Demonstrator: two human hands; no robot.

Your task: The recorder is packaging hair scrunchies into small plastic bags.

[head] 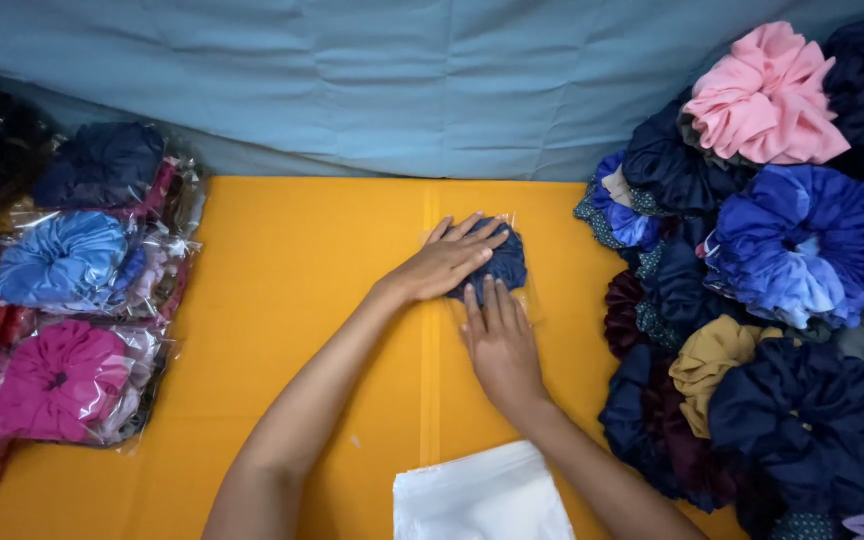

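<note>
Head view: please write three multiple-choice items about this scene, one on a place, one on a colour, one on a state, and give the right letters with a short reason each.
1. Where is the heap of unpacked scrunchies?
A. at the right of the table
B. at the left of the table
C. under the white bags

2. What colour is the table cover?
A. green
B. orange-yellow
C. white

3. How do the left hand and right hand lie on the dark blue scrunchie?
A. flat and open, pressing on it
C. lifted clear of it
B. closed in fists beside it

Answers: 1 A, the loose heap fills the right side, while bagged scrunchies lie at the left. 2 B, the cover under the hands is orange-yellow. 3 A, both palms rest flat on the scrunchie, which is in a clear bag.
</note>
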